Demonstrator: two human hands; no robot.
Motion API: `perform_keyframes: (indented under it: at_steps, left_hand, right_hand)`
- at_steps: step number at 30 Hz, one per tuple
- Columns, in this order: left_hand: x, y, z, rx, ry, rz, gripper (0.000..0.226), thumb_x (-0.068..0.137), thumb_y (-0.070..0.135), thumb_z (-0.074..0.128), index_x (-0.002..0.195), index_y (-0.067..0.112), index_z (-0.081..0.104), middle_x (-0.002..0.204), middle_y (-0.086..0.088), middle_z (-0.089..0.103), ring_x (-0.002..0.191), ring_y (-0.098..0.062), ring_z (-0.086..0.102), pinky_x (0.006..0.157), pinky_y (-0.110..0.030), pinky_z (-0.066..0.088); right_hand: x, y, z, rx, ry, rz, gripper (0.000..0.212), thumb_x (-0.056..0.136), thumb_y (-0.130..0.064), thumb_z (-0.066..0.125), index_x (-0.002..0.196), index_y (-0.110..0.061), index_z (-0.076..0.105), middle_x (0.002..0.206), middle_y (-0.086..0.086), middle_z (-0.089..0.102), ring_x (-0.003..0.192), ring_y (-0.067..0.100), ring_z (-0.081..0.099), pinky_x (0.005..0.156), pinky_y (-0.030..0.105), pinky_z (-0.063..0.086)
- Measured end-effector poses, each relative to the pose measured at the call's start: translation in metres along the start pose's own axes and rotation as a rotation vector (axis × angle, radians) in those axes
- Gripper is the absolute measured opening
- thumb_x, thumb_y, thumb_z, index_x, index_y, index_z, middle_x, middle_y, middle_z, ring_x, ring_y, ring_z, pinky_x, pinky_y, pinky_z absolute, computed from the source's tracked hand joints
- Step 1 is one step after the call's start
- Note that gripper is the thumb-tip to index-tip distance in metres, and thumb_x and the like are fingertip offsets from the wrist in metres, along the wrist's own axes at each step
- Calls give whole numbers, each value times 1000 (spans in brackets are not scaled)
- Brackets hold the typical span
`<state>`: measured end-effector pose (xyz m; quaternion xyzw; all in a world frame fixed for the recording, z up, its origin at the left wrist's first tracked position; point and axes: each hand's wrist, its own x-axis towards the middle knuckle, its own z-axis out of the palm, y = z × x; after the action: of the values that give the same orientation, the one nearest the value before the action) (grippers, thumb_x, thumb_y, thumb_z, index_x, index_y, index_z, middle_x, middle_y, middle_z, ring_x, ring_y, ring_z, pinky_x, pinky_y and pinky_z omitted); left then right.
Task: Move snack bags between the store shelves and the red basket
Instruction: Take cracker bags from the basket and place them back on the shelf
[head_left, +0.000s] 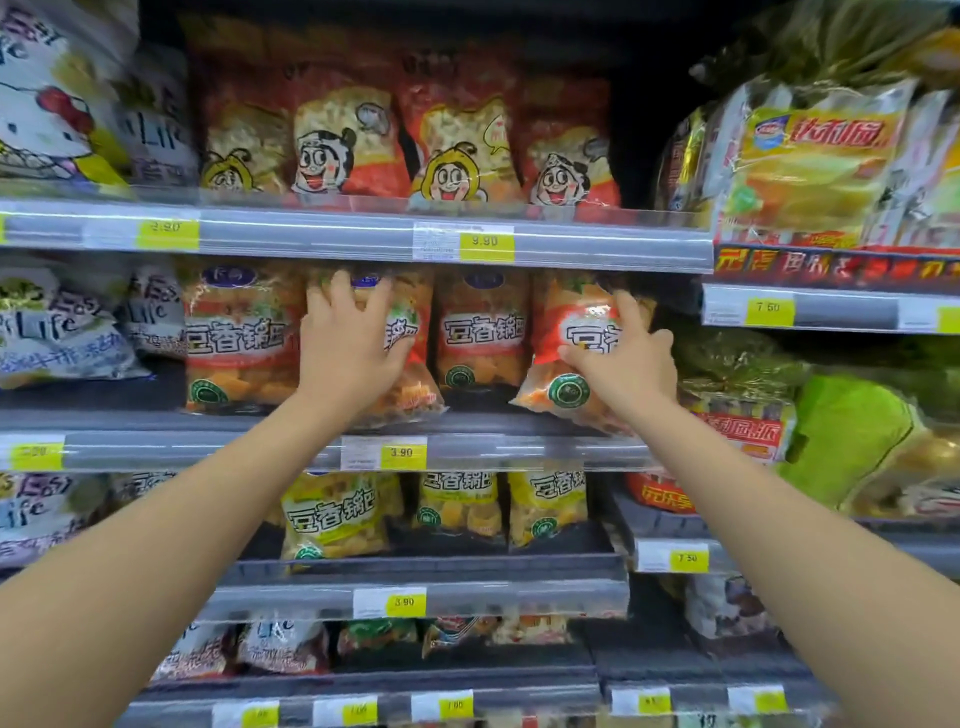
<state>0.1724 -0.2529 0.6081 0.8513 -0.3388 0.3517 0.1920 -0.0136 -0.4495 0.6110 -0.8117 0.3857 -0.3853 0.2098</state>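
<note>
Head view: your left hand grips an upright orange bag, your right hand grips a tilted orange bag, both at the middle shelf. With the red basket out of sight, neither move looks finished.

bags tight under upper shelf

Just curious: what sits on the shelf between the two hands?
One upright orange bag stands between the left hand and the right hand, touched by neither; the head view shows it.
</note>
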Motion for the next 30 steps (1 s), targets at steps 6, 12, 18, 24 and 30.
perform_keyframes:
  at_steps: [6, 12, 18, 24, 30]
  left_hand:
    - [7, -5, 23, 55, 66, 29, 69, 88, 44, 61, 146, 16, 38, 140, -37, 36, 127, -61, 30, 90, -63, 41]
    - [13, -9, 42, 54, 54, 11, 70, 91, 47, 55, 150, 21, 30, 146, -34, 29, 133, -60, 19, 104, -65, 28]
    - [12, -13, 53, 37, 114, -15, 69, 87, 54, 45, 147, 22, 35, 136, -34, 38, 127, -61, 28, 97, -66, 35]
    - [10, -11, 46, 44, 22, -77, 74, 84, 60, 51, 149, 31, 28, 143, -27, 34, 134, -54, 23, 83, -60, 46]
    - [4, -6, 29, 84, -61, -104, 81, 82, 61, 54, 151, 35, 20, 149, -25, 26, 138, -52, 17, 84, -59, 48]
  right_hand:
    - [15, -2, 15, -26, 64, -67, 85, 79, -59, 66, 148, -33, 23, 131, 18, 35, 111, 40, 48, 84, 35, 41]
    - [26, 0, 31, -189, 149, -287, 81, 81, -57, 66, 147, -31, 27, 129, 22, 35, 114, 38, 40, 86, 37, 45]
    - [15, 17, 54, -301, 181, -289, 91, 77, -60, 67, 149, -35, 18, 127, 25, 34, 106, 37, 40, 78, 42, 48]
    - [3, 21, 56, -233, 164, -191, 97, 75, -52, 72, 149, -40, 11, 123, 21, 32, 99, 36, 39, 78, 37, 41]
    - [-4, 13, 49, -263, 87, -125, 95, 76, -46, 72, 148, -40, 11, 131, 22, 28, 108, 40, 40, 78, 37, 37]
